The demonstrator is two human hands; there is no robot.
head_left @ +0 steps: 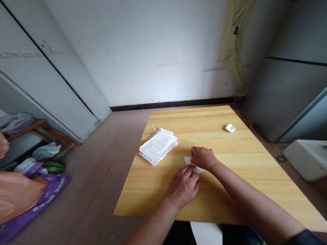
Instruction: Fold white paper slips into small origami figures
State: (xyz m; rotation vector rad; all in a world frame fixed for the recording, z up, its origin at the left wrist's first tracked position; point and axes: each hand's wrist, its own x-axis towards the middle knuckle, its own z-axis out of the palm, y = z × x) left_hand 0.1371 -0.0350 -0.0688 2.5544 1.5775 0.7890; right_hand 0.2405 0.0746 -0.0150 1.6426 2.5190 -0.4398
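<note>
A small piece of white paper (198,169) lies on the wooden table (260,167), mostly covered by my hands. My left hand (184,186) is closed, its curled fingers on the paper's near left side. Just beyond it, my right hand (203,157) is closed over the paper's far side, with its fingertips hidden. To the left rests a stack of printed white sheets (158,146), its edges uneven. A small folded white paper piece (230,128) sits toward the table's back right.
A thin white scrap (153,127) is behind the stack. On the floor at left are bags and a watermelon (54,167) near a wooden rack. A white foam box (314,158) stands right of the table. Cabinets flank both sides, with a wall ahead.
</note>
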